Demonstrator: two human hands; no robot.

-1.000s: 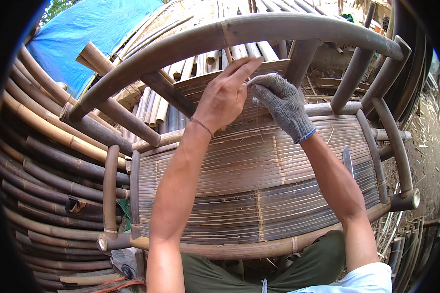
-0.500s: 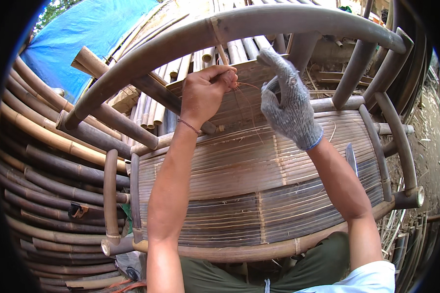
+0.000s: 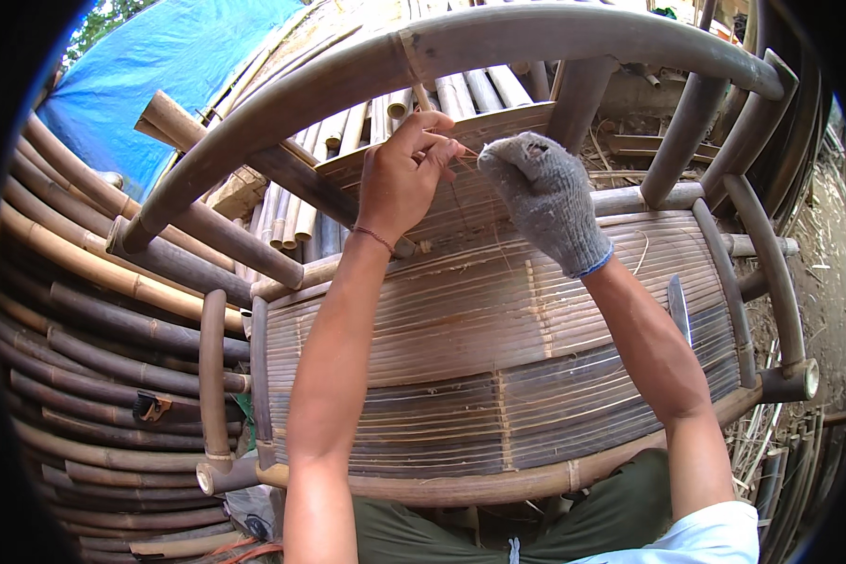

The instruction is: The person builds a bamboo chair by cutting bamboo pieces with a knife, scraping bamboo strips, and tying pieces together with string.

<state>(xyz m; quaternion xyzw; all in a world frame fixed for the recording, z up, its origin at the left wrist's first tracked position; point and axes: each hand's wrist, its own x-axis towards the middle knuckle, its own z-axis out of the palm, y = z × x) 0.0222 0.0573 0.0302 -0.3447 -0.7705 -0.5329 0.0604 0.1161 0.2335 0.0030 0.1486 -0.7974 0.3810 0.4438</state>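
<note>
My bare left hand (image 3: 397,183), with a thin bracelet at its wrist, pinches a thin reddish string (image 3: 471,152) just below the curved top rail (image 3: 536,39) of a bamboo bench. The string crosses a short gap to my right hand (image 3: 547,199), which wears a grey knit glove and is closed on it. Loose strands hang below the hands, in front of the bench's backrest panel (image 3: 461,209). Beside my left fingers a slim upright piece (image 3: 421,97) meets the rail. The slatted seat (image 3: 423,329) spreads out below both forearms.
A blade (image 3: 678,308) lies on the seat's right side. Dark bamboo poles (image 3: 113,376) are stacked at the left, with a small black and brown tool (image 3: 150,406) on them. Pale bamboo lengths (image 3: 456,94) lie behind the bench, a blue tarp (image 3: 160,85) at the far left.
My gloved right hand has gone from spread fingers to a closed grip and moved in close to the left. My left hand has shifted slightly, its fingers now pinching differently.
</note>
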